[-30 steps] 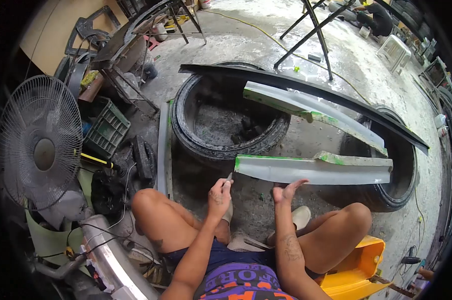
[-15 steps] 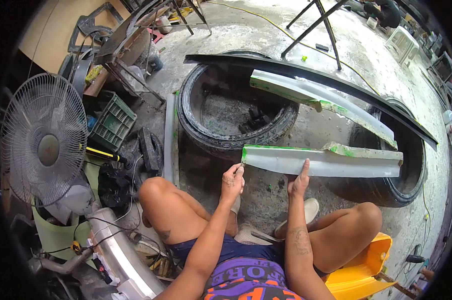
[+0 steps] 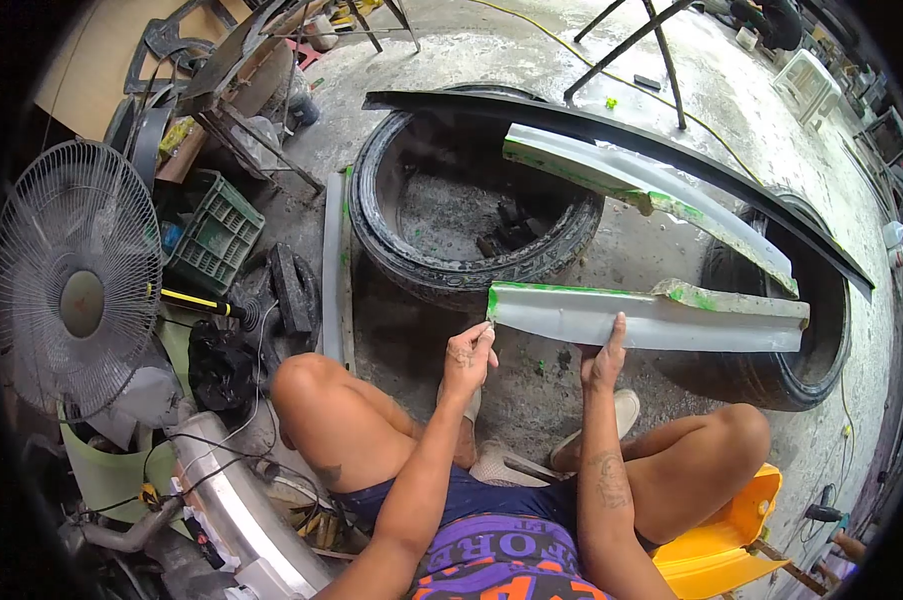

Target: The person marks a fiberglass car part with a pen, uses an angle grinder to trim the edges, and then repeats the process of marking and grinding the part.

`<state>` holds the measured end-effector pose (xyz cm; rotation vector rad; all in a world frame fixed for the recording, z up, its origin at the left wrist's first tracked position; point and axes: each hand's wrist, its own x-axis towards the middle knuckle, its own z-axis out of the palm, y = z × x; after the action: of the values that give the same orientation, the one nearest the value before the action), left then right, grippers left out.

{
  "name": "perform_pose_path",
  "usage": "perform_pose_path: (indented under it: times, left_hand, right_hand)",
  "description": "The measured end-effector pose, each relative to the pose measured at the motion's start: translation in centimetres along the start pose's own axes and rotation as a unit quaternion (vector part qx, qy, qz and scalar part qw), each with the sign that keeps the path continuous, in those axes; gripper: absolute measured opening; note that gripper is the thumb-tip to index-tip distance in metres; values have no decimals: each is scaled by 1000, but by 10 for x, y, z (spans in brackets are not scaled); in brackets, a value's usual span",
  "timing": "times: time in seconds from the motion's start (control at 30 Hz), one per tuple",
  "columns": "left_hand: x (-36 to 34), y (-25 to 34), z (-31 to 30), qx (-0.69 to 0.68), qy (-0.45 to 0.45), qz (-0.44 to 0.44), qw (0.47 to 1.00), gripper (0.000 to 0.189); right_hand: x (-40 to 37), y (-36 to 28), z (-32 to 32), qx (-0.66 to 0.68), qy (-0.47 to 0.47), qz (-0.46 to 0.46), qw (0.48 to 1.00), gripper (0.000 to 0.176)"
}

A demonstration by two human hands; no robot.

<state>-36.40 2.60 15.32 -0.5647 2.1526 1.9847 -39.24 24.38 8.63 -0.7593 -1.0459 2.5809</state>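
Note:
A long grey panel point(image 3: 572, 318) with green-edged borders lies across in front of me, its right end over a tyre point(image 3: 822, 370). My right hand point(image 3: 606, 362) grips its lower edge near the middle, one finger laid up along the face. At the panel's left end my left hand point(image 3: 469, 358) is closed in a pinch at the green corner; what it pinches is too small to make out. Beyond lies a second grey panel point(image 3: 662, 205), and behind that a long black strip point(image 3: 612, 142) crosses both tyres.
A large tyre point(image 3: 382, 235) lies ahead. On the left stand a fan point(image 3: 82, 300), a green crate point(image 3: 217, 232) and a silver curved part point(image 3: 242, 510). A yellow plastic piece point(image 3: 712, 560) is by my right knee. Another person point(image 3: 777, 22) is at the far right.
The view has shifted slightly. Both hands stay at the panel, with my left hand still at its left corner and my right hand still at its lower edge.

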Motion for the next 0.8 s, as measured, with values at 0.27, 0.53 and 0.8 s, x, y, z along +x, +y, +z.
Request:
perform_pose_path:
  times: [0.27, 0.53, 0.8]
  left_hand:
    - [6, -1, 0, 59, 15, 33, 998, 34]
    - [7, 9, 0, 98, 14, 35, 994, 30]
    - [8, -1, 4, 63, 24, 58, 996, 31]
  right_hand:
    - [0, -1, 0, -13, 8, 8, 1000, 53]
    - [4, 4, -8, -15, 1, 10, 1000, 52]
    - [2, -1, -3, -11, -4, 29, 1000, 56]
